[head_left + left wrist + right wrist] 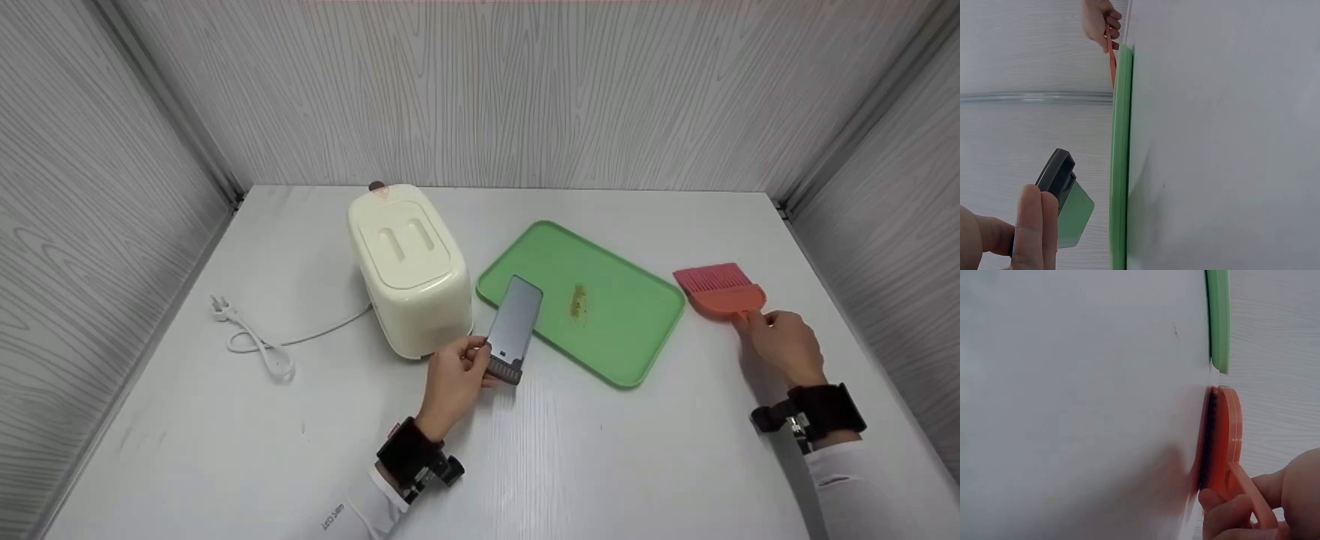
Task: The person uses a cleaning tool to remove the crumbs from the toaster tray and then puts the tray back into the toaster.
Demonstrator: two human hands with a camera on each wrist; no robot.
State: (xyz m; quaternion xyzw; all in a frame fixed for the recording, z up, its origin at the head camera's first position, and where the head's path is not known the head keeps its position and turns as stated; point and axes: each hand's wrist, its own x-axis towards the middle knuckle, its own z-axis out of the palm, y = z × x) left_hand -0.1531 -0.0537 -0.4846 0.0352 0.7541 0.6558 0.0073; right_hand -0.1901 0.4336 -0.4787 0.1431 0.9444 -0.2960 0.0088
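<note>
My left hand [454,379] pinches the dark grip end of a shiny metal crumb tray [516,315], tilted over the near left edge of a green tray [607,262]. In the left wrist view the fingers are at the crumb tray's [1074,216] black end. A small patch of brown crumbs [577,300] lies on the green tray. To its right, my right hand [786,346] grips the handle of an orange brush [726,302] with pink bristles. The right wrist view shows the brush [1234,422] low at the table, bristles facing the surface.
A cream toaster [409,262] with a lid stands left of the green tray, close to my left hand. Its white cord [315,335] and plug [223,309] lie on the white table [540,465] at the left. Wood-grain panels [510,90] enclose the back and sides.
</note>
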